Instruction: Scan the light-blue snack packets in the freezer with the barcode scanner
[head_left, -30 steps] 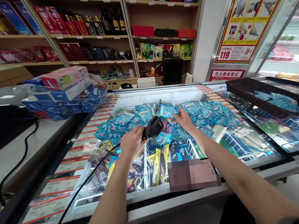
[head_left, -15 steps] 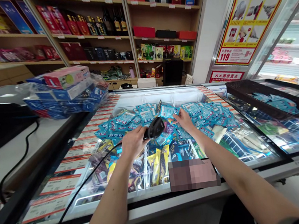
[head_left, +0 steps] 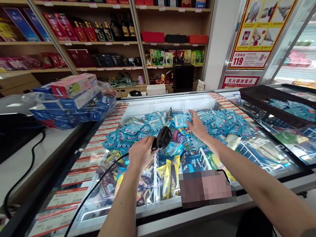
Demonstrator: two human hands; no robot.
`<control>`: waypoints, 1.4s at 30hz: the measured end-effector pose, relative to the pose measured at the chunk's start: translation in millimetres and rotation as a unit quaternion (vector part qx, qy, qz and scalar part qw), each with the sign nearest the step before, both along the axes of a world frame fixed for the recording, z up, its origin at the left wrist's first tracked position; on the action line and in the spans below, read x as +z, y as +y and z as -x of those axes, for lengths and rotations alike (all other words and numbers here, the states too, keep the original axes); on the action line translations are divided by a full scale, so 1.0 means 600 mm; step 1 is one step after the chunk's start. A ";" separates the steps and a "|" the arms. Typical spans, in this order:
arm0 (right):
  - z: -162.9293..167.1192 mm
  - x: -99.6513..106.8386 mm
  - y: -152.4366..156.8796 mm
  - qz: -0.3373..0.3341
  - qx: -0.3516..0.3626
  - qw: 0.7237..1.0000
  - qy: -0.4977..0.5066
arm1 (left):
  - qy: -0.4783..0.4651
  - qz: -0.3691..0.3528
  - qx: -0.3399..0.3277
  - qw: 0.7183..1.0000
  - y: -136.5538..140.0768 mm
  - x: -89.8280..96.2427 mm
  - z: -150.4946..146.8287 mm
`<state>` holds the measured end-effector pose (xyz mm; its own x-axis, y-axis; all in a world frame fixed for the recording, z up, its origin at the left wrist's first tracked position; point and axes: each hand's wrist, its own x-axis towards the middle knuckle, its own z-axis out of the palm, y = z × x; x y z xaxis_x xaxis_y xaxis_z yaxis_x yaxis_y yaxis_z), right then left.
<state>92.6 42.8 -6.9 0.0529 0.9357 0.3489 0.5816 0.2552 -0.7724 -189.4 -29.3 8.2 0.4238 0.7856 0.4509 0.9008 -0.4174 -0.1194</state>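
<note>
My left hand (head_left: 142, 151) is wrapped round the handle of a black barcode scanner (head_left: 164, 136), its head over the middle of the glass-topped freezer (head_left: 148, 219). A dark cord trails from the scanner to the lower left. At the right edge of a blue packet (head_left: 180, 120) is my right hand (head_left: 197, 127), thumb and forefinger apart. Whether the thumb touches the packet I cannot tell. Many similar blue packets (head_left: 133, 127) lie spread to the left, and another heap of blue packets (head_left: 224, 121) to the right.
Yellow-wrapped items (head_left: 167, 177) sit in white wire baskets below. A dark brown tray (head_left: 261, 106) with blue packets stands at the right. Plastic-wrapped boxes (head_left: 71, 102) are at the left, near a black cable (head_left: 33, 158). Stocked shelves (head_left: 98, 41) rise behind.
My right thumb and forefinger have spread apart at the blue packet, which now faces flatter. The scanner has tilted a little in my left hand, which stays in about the same place.
</note>
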 end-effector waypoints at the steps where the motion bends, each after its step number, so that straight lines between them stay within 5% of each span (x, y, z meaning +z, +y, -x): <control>1: -0.006 0.005 0.000 -0.015 -0.025 0.998 -0.049 | 0.000 0.003 0.002 1.000 0.000 0.000 0.000; 11: -0.047 0.035 -0.002 -0.066 -0.124 0.918 -0.371 | -0.003 0.003 0.039 0.999 0.003 0.000 0.005; 17: -0.022 0.052 -0.015 -0.085 -0.075 0.874 -0.473 | -0.014 -0.006 0.042 0.999 0.003 0.002 0.012; 25: 0.048 0.041 0.016 -0.067 0.107 0.913 -0.388 | -0.047 -0.036 0.063 0.996 0.001 0.001 0.018; 30: 0.099 0.016 0.020 -0.085 0.180 0.906 -0.374 | -0.049 -0.032 0.066 0.996 0.002 -0.001 0.020; 36: 0.105 0.015 0.017 -0.074 0.156 0.912 -0.372 | -0.039 -0.027 0.064 0.997 0.003 -0.003 0.019; 42: 0.102 0.024 0.003 -0.039 0.044 0.936 -0.346 | -0.030 -0.021 0.056 0.998 0.004 -0.005 0.015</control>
